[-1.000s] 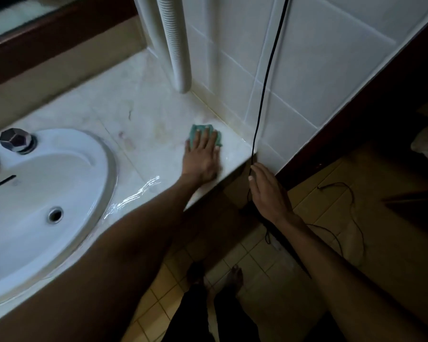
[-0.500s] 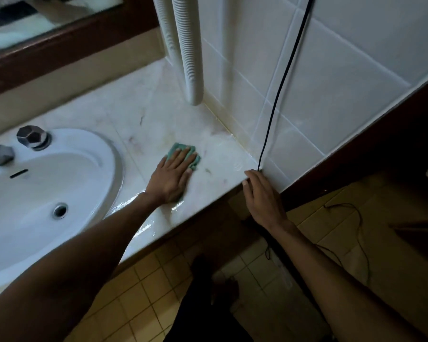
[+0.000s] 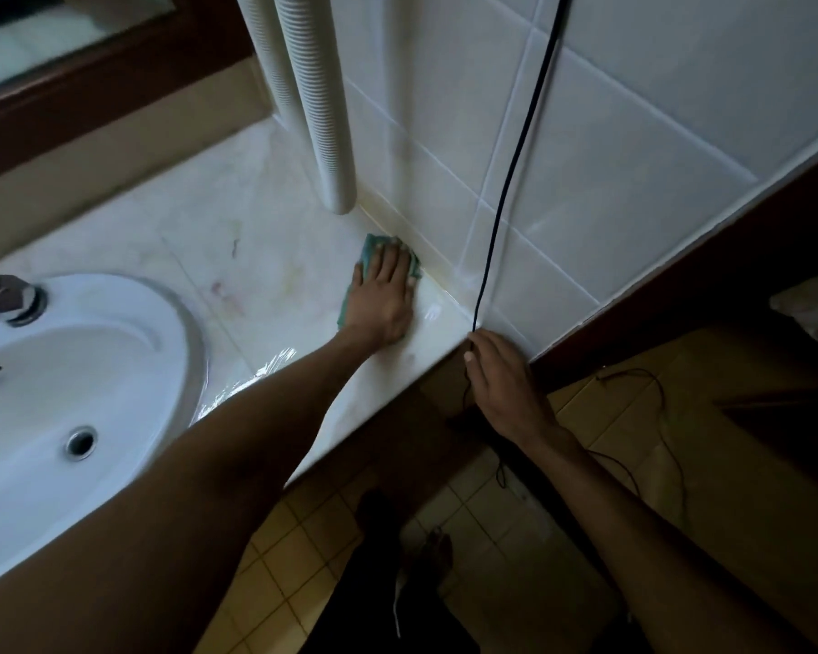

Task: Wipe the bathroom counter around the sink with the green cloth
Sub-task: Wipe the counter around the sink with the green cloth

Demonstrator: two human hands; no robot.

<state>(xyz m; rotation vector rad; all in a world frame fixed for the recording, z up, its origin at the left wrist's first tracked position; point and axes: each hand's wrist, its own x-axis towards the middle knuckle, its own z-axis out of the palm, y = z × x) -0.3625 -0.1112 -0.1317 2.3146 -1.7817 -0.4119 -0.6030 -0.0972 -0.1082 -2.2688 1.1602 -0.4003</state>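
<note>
The left hand (image 3: pixel 382 295) lay flat, fingers spread, pressing the green cloth (image 3: pixel 370 250) onto the counter (image 3: pixel 265 257) near the middle of the frame, right where the counter met the tiled wall (image 3: pixel 610 172). Cloth edges showed beyond the fingertips and along the hand's left side. The right hand (image 3: pixel 504 384), lower and to the right, rested on the counter's front corner with its fingers curled over the edge; a black cable (image 3: pixel 515 153) ran down the wall to its fingertips, though whether it was pinching the cable could not be told. Just above the cloth, two white ribbed hoses (image 3: pixel 322 110) hung down, the longer one ending close over the counter. Wet streaks shone on the counter between the left forearm and the white sink (image 3: pixel 114 332), which filled the left of the frame, with a metal tap knob (image 3: pixel 6 297) on its rim. Yellow floor tiles (image 3: pixel 294 559) showed below.
</note>
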